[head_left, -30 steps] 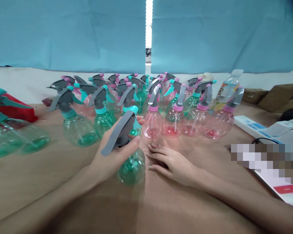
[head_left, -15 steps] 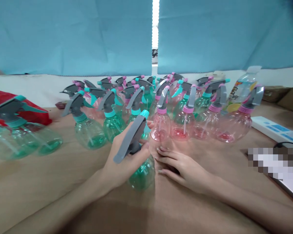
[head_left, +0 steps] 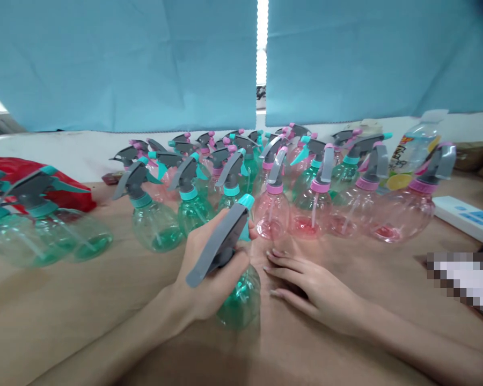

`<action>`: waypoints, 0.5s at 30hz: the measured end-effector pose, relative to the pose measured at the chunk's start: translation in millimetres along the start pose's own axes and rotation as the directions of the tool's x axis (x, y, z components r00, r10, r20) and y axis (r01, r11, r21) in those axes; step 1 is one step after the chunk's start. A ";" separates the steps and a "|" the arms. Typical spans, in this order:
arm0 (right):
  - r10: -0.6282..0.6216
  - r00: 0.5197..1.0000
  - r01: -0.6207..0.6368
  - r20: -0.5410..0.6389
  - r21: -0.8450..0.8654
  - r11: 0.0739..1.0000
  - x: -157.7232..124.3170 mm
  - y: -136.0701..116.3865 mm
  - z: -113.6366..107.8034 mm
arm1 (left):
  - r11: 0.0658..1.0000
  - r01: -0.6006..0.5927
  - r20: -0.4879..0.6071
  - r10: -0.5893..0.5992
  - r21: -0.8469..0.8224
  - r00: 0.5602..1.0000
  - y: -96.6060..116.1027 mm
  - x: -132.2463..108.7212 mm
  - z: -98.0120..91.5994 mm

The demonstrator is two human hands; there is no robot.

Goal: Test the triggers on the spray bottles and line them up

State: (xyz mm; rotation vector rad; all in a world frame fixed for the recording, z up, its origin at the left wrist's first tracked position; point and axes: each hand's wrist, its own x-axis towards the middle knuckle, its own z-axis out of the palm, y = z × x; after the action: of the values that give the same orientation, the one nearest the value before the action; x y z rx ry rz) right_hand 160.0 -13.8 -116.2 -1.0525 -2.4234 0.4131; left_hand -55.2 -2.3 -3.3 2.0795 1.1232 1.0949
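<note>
Left hand (head_left: pixel 209 292) wrapped round a green sprayer (head_left: pixel 240 305), right hand (head_left: pixel 317 287) palm-down on the desk (head_left: pixel 116 289)

Grip's closed at the neck, sprayer's front and centre, can't tell if its base touches down. Right hand's empty, fingers loosely spread, just beside it. Pink sprayers (head_left: pixel 272 212) stand behind that hand, more green ones (head_left: pixel 155 225) off left.

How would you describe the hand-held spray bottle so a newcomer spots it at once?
Below the blue backdrop, find the brown table, then the left hand over it. That hand grips a green spray bottle with a teal nozzle. Unlike the other spray bottles, it alone is held.
</note>
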 end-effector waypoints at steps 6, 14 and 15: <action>0.000 1.000 0.000 0.019 -0.019 1.000 -0.4 0.1 -0.6 | 0.996 0.050 0.058 -0.046 -0.069 0.997 -3.3 -2.1 -1.0; -0.004 0.999 0.006 0.049 -0.042 0.999 -1.6 2.9 1.3 | 0.998 0.056 -0.023 -0.057 -0.034 0.998 -2.4 -3.6 5.2; -0.005 0.999 0.007 0.050 -0.042 0.999 -1.8 3.0 1.6 | 0.998 0.061 -0.020 -0.062 -0.036 0.998 -1.2 -4.0 5.9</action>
State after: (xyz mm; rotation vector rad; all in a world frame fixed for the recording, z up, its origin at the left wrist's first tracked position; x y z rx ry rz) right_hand 162.1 -13.3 -119.4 -1.0650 -2.4890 0.3925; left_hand -52.0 -5.5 -9.0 1.9980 1.1618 1.1014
